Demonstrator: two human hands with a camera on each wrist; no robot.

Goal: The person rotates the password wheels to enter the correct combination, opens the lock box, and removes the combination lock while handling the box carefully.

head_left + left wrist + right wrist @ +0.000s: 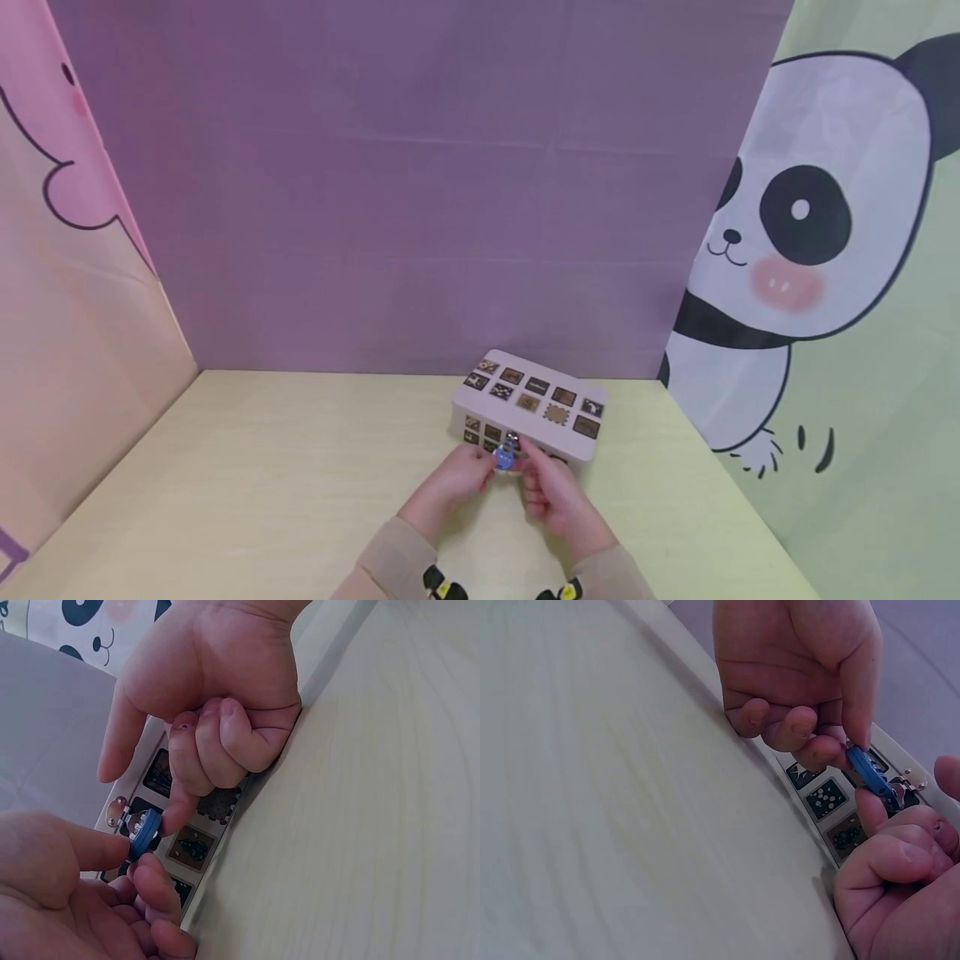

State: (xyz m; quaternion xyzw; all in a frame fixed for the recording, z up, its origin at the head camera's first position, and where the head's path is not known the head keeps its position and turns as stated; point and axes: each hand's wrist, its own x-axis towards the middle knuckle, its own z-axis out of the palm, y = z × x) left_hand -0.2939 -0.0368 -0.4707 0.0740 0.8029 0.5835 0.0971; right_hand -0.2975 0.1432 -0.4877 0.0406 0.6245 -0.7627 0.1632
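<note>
A small blue combination padlock [146, 834] with a row of pale dials is at the metal latch [909, 783] on the front of a white box [517, 408] printed with dark square pictures. My left hand [461, 473] pinches the padlock's body between thumb and fingers, seen from the side in the right wrist view. My right hand [551, 487] has its index finger stretched to the padlock, touching its side. The right thumb stands apart from the padlock, and the other right fingers are folded into the palm. Whether the shackle is locked cannot be told.
The box stands slanted on a pale wood-grain table [300, 467], towards the back right. Behind it hangs a purple curtain [420, 208]. A panda-printed cloth [855, 275] borders the right side, and a pink-patterned cloth [67, 317] the left.
</note>
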